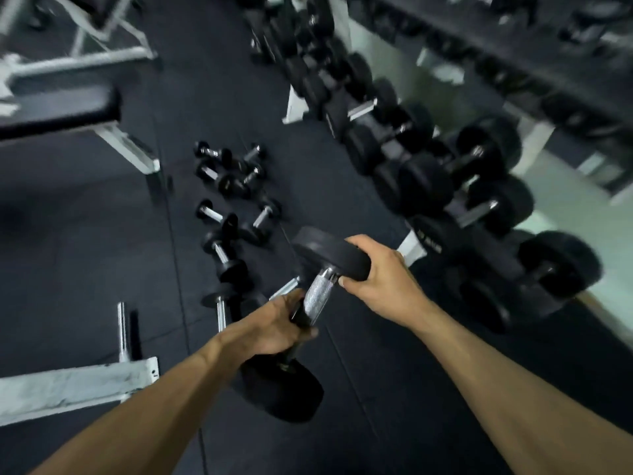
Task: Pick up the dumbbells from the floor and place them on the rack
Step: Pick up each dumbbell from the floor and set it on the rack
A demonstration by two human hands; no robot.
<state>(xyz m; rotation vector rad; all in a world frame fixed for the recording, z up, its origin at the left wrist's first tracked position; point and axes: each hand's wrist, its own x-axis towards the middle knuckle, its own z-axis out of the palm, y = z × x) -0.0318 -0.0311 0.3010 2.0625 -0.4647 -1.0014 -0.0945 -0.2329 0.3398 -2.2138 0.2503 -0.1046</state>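
Far left: a flat bench (58,108) with a black pad and white frame stands on the dark rubber floor (85,234); a second white frame piece (75,389) with a chrome peg lies nearer the camera. Centre-left: a cluster of small dumbbells (229,190) lies loose on the floor, some touching one another, none racked. Centre: one larger dumbbell (317,296) is held off the floor, tilted, one head low and near the body, the other raised toward the rack. Left hand (274,323) is wrapped shut around the lower part of the knurled handle; right hand (380,269) clamps the rim of the upper head, fingers over the top and thumb underneath. Right: the dumbbell rack (445,173) carries heavy black dumbbells in a row; the frame is motion-blurred here and no free slot can be confirmed. Judged step: carry toward the rack, placement not yet done. Risks: the right hand grips a smooth round head rather than the handle, so the load could roll out if the tilt steepens; the low head hangs above the scattered weights, so a slip would strike them; fingers under the head could be pinched on seating.
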